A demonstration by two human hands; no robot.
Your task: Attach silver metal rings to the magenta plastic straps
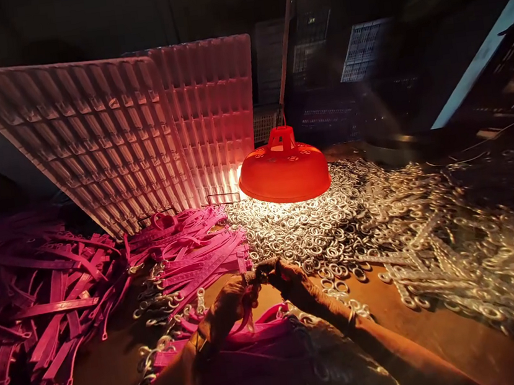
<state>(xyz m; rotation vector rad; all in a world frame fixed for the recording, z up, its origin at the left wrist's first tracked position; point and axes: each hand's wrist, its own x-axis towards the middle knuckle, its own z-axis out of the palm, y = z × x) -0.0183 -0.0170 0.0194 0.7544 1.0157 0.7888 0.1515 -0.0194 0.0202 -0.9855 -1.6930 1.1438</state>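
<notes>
My left hand is closed around a pink strap, whose end hangs below the fingers. Its fingertips meet those of my right hand, which pinches at the same spot in front of the lamp. What lies between the right fingers is too dark and small to make out. Just beyond the hands spreads a heap of metal rings. Beside the left hand lies a stack of pink straps, some with metal clasps at their ends. More pink straps lie beneath my wrists.
A red lamp hangs low over the rings. Two ribbed, compartmented panels lean upright behind the straps. Loose pink straps pile up at the left. Metal chain-like pieces cover the tabletop at the right.
</notes>
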